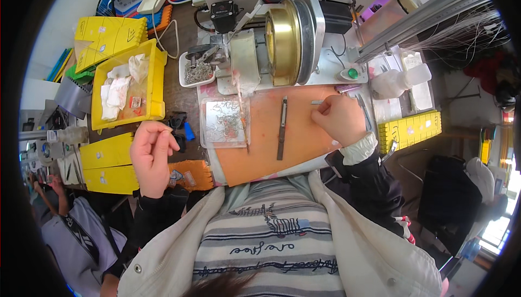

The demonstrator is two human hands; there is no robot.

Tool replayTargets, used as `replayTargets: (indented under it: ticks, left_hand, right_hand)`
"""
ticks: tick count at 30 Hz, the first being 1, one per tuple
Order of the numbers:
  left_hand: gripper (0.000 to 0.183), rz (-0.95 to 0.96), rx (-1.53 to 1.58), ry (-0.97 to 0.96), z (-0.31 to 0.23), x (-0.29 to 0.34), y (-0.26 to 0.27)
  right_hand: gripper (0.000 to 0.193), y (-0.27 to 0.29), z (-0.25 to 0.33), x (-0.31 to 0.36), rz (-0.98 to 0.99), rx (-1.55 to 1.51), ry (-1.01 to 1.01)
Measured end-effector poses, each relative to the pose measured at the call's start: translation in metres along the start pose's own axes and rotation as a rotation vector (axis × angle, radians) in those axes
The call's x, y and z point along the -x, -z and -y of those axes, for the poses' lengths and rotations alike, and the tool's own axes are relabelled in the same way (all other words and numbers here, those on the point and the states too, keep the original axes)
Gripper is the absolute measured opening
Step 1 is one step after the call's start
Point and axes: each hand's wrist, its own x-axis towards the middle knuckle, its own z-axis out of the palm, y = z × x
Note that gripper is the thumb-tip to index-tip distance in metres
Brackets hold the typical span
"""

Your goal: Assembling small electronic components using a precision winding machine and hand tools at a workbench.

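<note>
My left hand (153, 153) hovers at the left side of the bench with thumb and forefinger pinched together. Whatever may be between those fingertips is too small to make out. Over the right part of an orange-tan work mat (255, 169), my right hand (343, 119) is closed, its thumb against the curled forefinger; its grip is too fine to read. A small grey flat piece (316, 102) shows beside its knuckles. Between the hands lie a slim dark metal hand tool (282, 128), a thin stick (244, 120) and a clear shallow tray (225, 144) of tiny wire-like pieces.
Behind the mat stands a machine with a brass-coloured wheel (285, 42). A white dish (196, 82) of small metal parts sits beside it. Yellow bin (157, 80) at left, yellow boards (108, 158) nearer. Bottle (388, 84) and yellow strip (410, 131) at right. Another person sits at lower left.
</note>
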Motion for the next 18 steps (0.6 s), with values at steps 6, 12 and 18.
replayTargets:
  ticks: [6, 12, 18]
  left_hand:
    - [0.007, 0.077, -0.090, -0.109, -0.007, -0.015, -0.024]
    - [0.018, 0.171, -0.297, -0.202, -0.005, -0.012, -0.014]
    - [0.019, 0.178, -0.335, -0.086, 0.009, -0.012, 0.000]
  right_hand:
    - [0.024, 0.000, 0.004, 0.000, 0.001, 0.078, -0.035]
    - [0.022, 0.023, -0.011, 0.036, -0.013, -0.017, 0.023]
    - [0.019, 0.012, -0.026, 0.046, 0.009, -0.043, -0.022]
